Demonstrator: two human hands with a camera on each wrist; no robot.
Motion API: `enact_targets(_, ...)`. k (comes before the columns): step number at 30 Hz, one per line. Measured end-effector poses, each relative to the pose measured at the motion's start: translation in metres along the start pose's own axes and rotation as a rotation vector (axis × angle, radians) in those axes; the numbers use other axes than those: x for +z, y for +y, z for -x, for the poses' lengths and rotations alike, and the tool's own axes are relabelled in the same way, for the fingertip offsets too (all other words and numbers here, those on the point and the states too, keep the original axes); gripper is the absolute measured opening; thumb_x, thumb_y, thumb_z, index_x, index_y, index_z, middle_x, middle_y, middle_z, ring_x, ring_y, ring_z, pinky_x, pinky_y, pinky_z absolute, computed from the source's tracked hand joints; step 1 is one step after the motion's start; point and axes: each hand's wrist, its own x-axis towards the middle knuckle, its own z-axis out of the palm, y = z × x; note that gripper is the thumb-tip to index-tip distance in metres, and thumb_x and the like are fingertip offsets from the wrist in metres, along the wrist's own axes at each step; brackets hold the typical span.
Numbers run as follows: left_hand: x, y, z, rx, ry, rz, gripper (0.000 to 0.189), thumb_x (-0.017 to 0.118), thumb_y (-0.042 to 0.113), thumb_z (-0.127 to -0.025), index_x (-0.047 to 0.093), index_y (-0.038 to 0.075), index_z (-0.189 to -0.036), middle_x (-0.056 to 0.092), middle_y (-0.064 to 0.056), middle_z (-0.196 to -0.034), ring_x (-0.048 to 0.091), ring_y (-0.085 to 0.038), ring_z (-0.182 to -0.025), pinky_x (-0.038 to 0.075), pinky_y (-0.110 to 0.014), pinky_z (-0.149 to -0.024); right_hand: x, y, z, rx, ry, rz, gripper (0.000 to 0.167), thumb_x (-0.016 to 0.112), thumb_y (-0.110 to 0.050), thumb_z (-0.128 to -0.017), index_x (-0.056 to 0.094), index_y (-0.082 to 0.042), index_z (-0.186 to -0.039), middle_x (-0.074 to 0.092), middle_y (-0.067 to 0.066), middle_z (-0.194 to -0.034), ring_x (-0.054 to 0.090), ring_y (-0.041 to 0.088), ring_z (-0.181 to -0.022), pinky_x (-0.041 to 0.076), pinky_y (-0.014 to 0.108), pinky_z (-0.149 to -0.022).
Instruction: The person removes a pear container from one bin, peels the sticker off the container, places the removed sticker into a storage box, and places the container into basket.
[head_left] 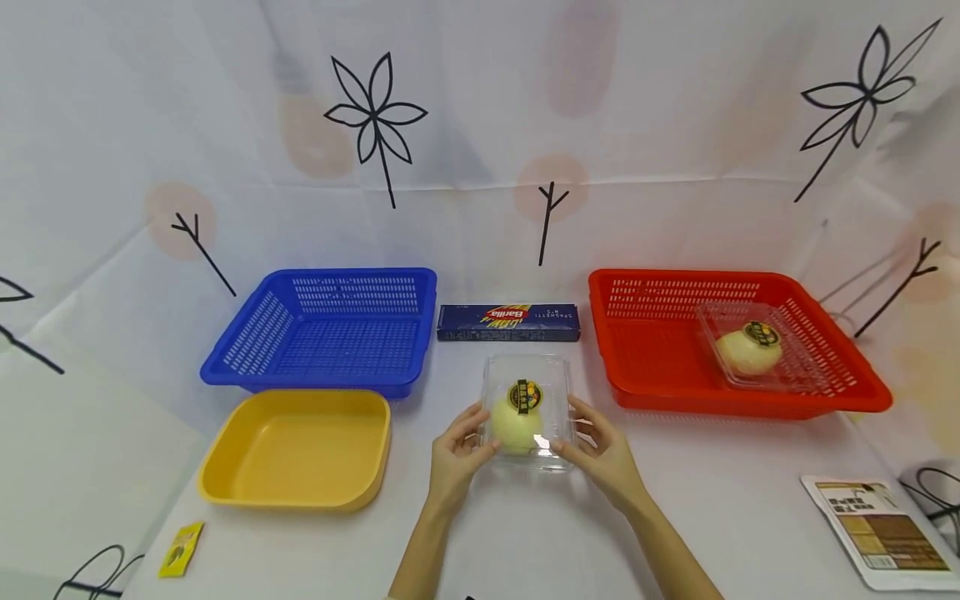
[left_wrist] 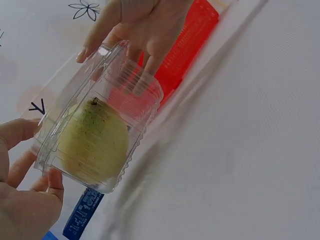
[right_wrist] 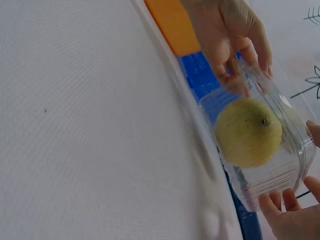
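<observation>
A clear plastic clamshell box [head_left: 557,375] is held above the white table, with a pale yellow-green, pear-like fruit [head_left: 514,427] inside. A round dark label [head_left: 525,397] sits on its lid. My left hand [head_left: 456,458] grips the box's left side, thumb on the near left part. On the opposite side, my right hand [head_left: 603,458] grips it the same way. In the left wrist view the fruit [left_wrist: 93,142] shows a dark stem spot and speckles, and the lid appears closed. The right wrist view shows the fruit [right_wrist: 248,132] resting toward the left-hand end.
A blue basket [head_left: 345,342] stands at the back left, a yellow tub [head_left: 296,450] before it. Behind the box lies a spaghetti box [head_left: 510,323]. The red basket [head_left: 652,358] at right holds another boxed fruit [head_left: 750,348]. A yellow sachet [head_left: 182,550] and white pouch [head_left: 881,533] lie near the front.
</observation>
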Motion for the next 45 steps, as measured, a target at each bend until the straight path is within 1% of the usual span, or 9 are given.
enact_targets(3,-0.002,-0.002,0.002,-0.011,-0.001,-0.009,0.044,0.067,-0.012,-0.073,0.055,-0.020,-0.114,0.043,-0.030,-0.135,0.050,-0.015,-0.096,0.045,-0.018,-0.083,0.001,0.003,0.002,0.028,-0.009,0.014,0.066,0.070,0.006,-0.077,0.042,0.006,-0.136,0.050,0.024,-0.119,0.054,0.014,-0.099,0.046,0.014,-0.086)
enact_targets(10,-0.006,-0.006,0.007,-0.056,0.008,-0.011,0.044,0.067,-0.013,-0.072,0.056,-0.019,-0.114,0.043,-0.028,-0.136,0.050,-0.015,-0.094,0.045,-0.016,-0.079,0.002,0.009,0.004,0.049,-0.031,0.034,0.067,0.071,0.004,-0.077,0.041,0.007,-0.137,0.049,0.025,-0.121,0.051,0.033,-0.103,0.045,0.015,-0.087)
enact_targets(16,-0.006,-0.007,0.006,-0.042,-0.001,-0.035,0.043,0.068,-0.012,-0.072,0.057,-0.018,-0.113,0.043,-0.028,-0.135,0.049,-0.016,-0.092,0.045,-0.016,-0.077,0.002,0.012,0.004,0.078,-0.028,0.058,0.068,0.072,0.002,-0.077,0.041,0.005,-0.138,0.050,0.025,-0.118,0.050,0.038,-0.106,0.045,0.017,-0.088)
enact_targets(22,-0.005,-0.007,0.004,-0.048,-0.001,-0.064,0.043,0.069,-0.011,-0.071,0.059,-0.017,-0.112,0.045,-0.028,-0.133,0.049,-0.015,-0.091,0.045,-0.017,-0.076,0.001,0.015,0.005,0.092,-0.038,0.067,0.070,0.073,0.001,-0.077,0.040,0.005,-0.138,0.048,0.026,-0.117,0.050,0.040,-0.107,0.048,0.025,-0.090)
enact_targets(27,-0.007,-0.008,0.003,-0.048,0.000,-0.082,0.043,0.070,-0.012,-0.070,0.059,-0.017,-0.111,0.046,-0.028,-0.131,0.050,-0.014,-0.091,0.046,-0.016,-0.077,-0.001,0.015,0.004,0.079,-0.070,0.115,0.072,0.073,-0.001,-0.077,0.039,0.003,-0.140,0.047,0.027,-0.124,0.052,0.042,-0.107,0.049,0.039,-0.090)
enact_targets(31,-0.007,-0.009,0.002,-0.032,-0.003,-0.102,0.042,0.071,-0.011,-0.070,0.060,-0.017,-0.111,0.047,-0.028,-0.131,0.051,-0.015,-0.090,0.046,-0.016,-0.077,-0.004,0.014,-0.002,0.076,-0.116,0.217,0.074,0.076,-0.010,-0.077,0.040,-0.004,-0.142,0.042,0.026,-0.134,0.049,0.046,-0.113,0.046,0.049,-0.091)
enact_targets(37,-0.007,-0.008,0.002,-0.034,0.002,-0.103,0.042,0.071,-0.011,-0.070,0.060,-0.017,-0.110,0.047,-0.028,-0.131,0.051,-0.015,-0.090,0.046,-0.016,-0.076,-0.008,0.016,-0.019,0.094,-0.188,0.298,0.077,0.077,-0.020,-0.077,0.039,-0.011,-0.143,0.035,0.023,-0.143,0.045,0.048,-0.118,0.044,0.054,-0.093)
enact_targets(42,-0.007,-0.010,0.002,-0.038,0.005,-0.120,0.041,0.071,-0.010,-0.071,0.061,-0.016,-0.110,0.047,-0.027,-0.131,0.051,-0.015,-0.089,0.046,-0.017,-0.075,-0.013,0.020,-0.031,0.090,-0.232,0.312,0.077,0.074,-0.020,-0.079,0.035,-0.011,-0.145,0.030,0.024,-0.147,0.044,0.051,-0.118,0.042,0.057,-0.094)
enact_targets(45,-0.006,-0.010,0.001,-0.017,0.018,-0.179,0.039,0.073,-0.007,-0.070,0.064,-0.012,-0.108,0.050,-0.025,-0.128,0.052,-0.020,-0.092,0.048,-0.021,-0.076,-0.013,0.024,-0.034,0.096,-0.246,0.285,0.077,0.073,-0.019,-0.081,0.033,-0.013,-0.147,0.028,0.023,-0.149,0.041,0.053,-0.120,0.040,0.058,-0.095)
